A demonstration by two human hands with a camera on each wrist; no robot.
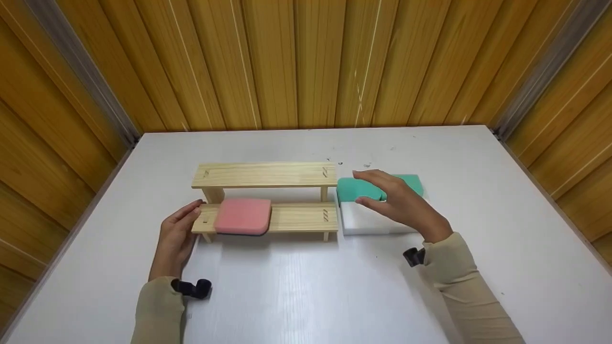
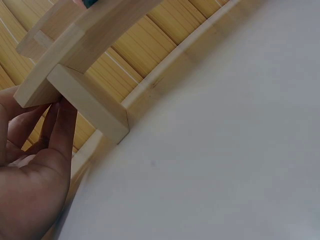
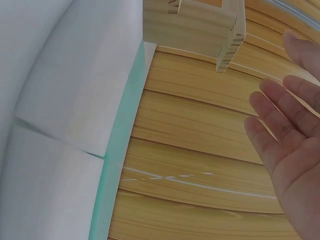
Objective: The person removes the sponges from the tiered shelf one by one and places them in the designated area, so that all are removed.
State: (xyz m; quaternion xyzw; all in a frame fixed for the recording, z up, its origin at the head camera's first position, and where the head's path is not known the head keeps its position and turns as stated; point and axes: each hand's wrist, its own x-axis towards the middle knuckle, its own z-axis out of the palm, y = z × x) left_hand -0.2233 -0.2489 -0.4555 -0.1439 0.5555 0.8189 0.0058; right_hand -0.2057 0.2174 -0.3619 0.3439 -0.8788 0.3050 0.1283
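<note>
A two-step wooden rack (image 1: pixel 264 175) stands on the white table. My left hand (image 1: pixel 178 230) holds the left end of its lower step, fingers bent beside the leg (image 2: pixel 90 102) and under the board in the left wrist view. On that step, toward the left, lies a pink sponge (image 1: pixel 243 216) with a dark underside, jutting slightly over the front edge. My right hand (image 1: pixel 399 200) hovers with fingers spread and thumb apart, holding nothing. Beneath it, against the rack's right side, sit green-and-white sponge-like blocks (image 1: pixel 368 219); their white faces (image 3: pixel 85 80) fill the left of the right wrist view.
The white tabletop (image 1: pixel 296 291) extends in front of the rack and to both sides. Yellow wood-patterned panels (image 1: pixel 315 62) rise behind the table and at its sides. Small dark marks dot the surface behind the blocks.
</note>
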